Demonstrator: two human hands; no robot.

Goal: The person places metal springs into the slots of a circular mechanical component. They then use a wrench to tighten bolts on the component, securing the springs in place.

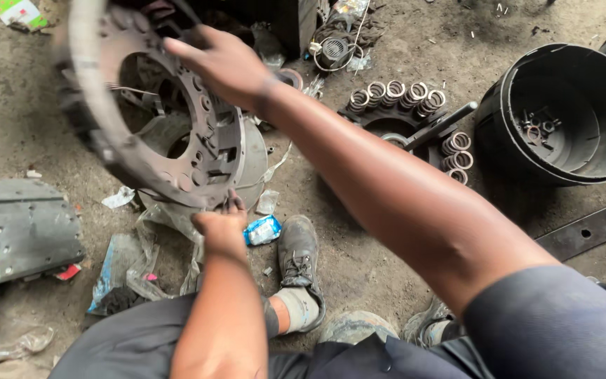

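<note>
Dark-sleeved arms fill the bottom of the view, both reaching out over a dirt floor (401, 42). Left hand (220, 226) is under the lower rim of a big round clutch cover (177, 119), fingers curled up onto its edge, pinching the rim from below. Right hand (222, 63) is laid across the top of it, fingers spread over the metal and pressing on it rather than wrapped round. So the cover is up off the ground, tilted, held between the two hands, slightly blurred. Right behind it sits a pale disc-shaped part (250, 161) on crumpled plastic wrap (142, 260).

Off to the right there's a black round tub (562, 112), open top, with a handful of small metal rings lying in the bottom. Between the tub and the cover, a dark ring-shaped plate (394, 123) has coil springs (395, 92) set around it and a black rod (440, 126) lying across it.

A worn black shoe (299, 260) is planted just beside the left wrist, next to a small blue wrapper (262, 229). Far left, a curved brake shoe (26, 224) lies on the ground.
</note>
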